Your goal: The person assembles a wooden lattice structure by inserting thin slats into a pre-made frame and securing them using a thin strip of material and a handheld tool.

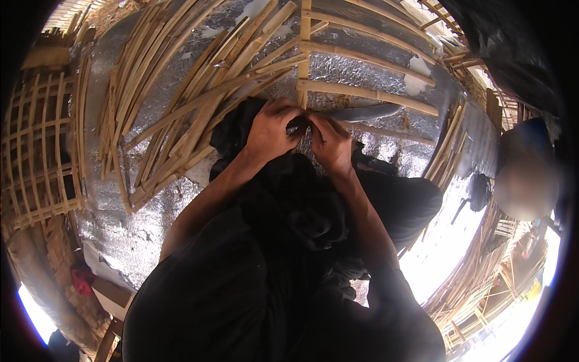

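My left hand [272,131] and my right hand [332,142] meet in front of me, fingers curled inward and thumbs close together. What they pinch is hidden or too small to name. Just beyond the fingertips is the near end of a bamboo lattice frame [304,54], with slats [368,92] running off to the right. A knife-like dark blade [373,112] sticks out to the right behind my right fingers. Whether that hand holds it or it lies on the floor, I cannot tell. Dark cloth covers my legs below the hands.
Long split bamboo strips [208,105] lie piled to the left on a silvery sheet [111,226]. A woven bamboo lattice [42,145] stands at the far left. Another person [526,175] is at the right edge, near more bamboo strips [482,283].
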